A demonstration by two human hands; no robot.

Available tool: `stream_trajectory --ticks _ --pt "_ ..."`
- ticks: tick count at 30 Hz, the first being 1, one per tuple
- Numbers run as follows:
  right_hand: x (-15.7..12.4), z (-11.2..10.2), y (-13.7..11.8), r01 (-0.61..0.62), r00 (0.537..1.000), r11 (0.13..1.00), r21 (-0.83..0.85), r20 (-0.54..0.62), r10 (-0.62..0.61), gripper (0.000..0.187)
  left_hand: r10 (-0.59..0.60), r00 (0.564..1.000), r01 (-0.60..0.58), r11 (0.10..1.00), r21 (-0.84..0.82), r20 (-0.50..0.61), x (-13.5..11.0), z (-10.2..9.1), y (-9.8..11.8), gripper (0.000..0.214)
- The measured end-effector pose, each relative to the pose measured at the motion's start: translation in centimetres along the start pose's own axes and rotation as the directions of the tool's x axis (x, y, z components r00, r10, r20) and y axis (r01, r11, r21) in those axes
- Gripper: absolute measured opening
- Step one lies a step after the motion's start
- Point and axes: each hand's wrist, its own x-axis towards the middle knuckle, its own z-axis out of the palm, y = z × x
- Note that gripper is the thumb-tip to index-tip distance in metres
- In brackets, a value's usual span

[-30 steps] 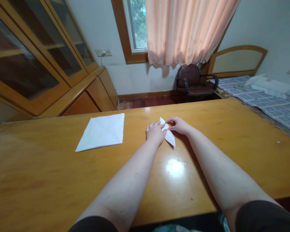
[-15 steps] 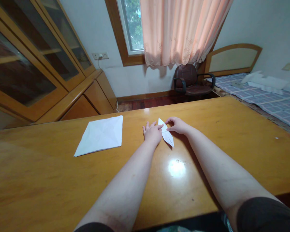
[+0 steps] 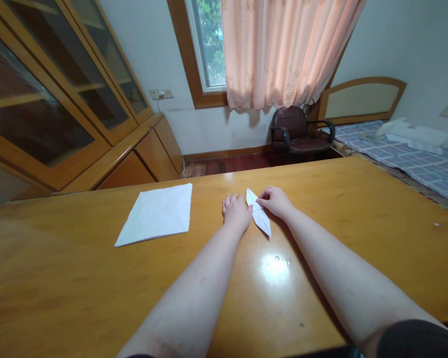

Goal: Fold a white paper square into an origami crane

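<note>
A small piece of white paper [image 3: 261, 219], folded into a narrow shape with pointed ends, lies slantwise on the wooden table. My left hand [image 3: 237, 213] rests flat at its left side, fingers spread on the wood and thumb touching the paper's edge. On the other side, my right hand [image 3: 275, 201] is closed, with thumb and forefinger pinching the paper's right edge near the middle. To the left lies a larger white sheet stack [image 3: 159, 215] with faint creases, apart from both hands.
The wooden table [image 3: 78, 288] fills the foreground. Glass-doored cabinets [image 3: 97, 89] stand at the left. Beyond the far edge are a brown armchair [image 3: 293, 129] and a bed [image 3: 406, 149] with a checked cover and white items on it.
My left thumb has drawn back from the paper's middle to its left edge. My right fingers have closed into a tighter pinch. The whole view has shifted slightly.
</note>
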Motion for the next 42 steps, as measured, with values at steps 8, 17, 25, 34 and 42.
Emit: stream_trajectory --ticks 8,17,25,34,42 --pt "0.0 -0.2 -0.3 0.002 1.000 1.000 -0.022 0.004 -0.002 0.017 -0.007 0.999 0.003 0.997 -0.072 -0.053 -0.1 -0.1 0.2 0.025" --pt "-0.2 0.1 -0.8 0.000 0.999 0.964 0.264 0.035 -0.010 0.012 0.065 0.989 -0.100 0.957 -0.272 -0.133 0.3 0.1 0.1 0.006" --pt "-0.5 -0.1 -1.5 -0.168 0.984 0.814 0.556 0.051 0.169 0.022 -0.109 0.991 -0.007 0.569 -0.823 -0.084 1.3 1.3 -0.1 0.035" --pt "-0.2 0.7 -0.9 -0.102 0.994 0.793 0.601 0.023 0.111 0.020 -0.099 0.994 -0.003 0.320 -0.948 -0.037 1.5 1.4 0.3 0.018" --pt "-0.5 -0.4 -1.8 -0.229 0.973 0.552 0.802 0.175 0.149 0.029 0.104 0.986 -0.165 0.599 -0.784 -0.128 0.6 0.6 0.3 0.014"
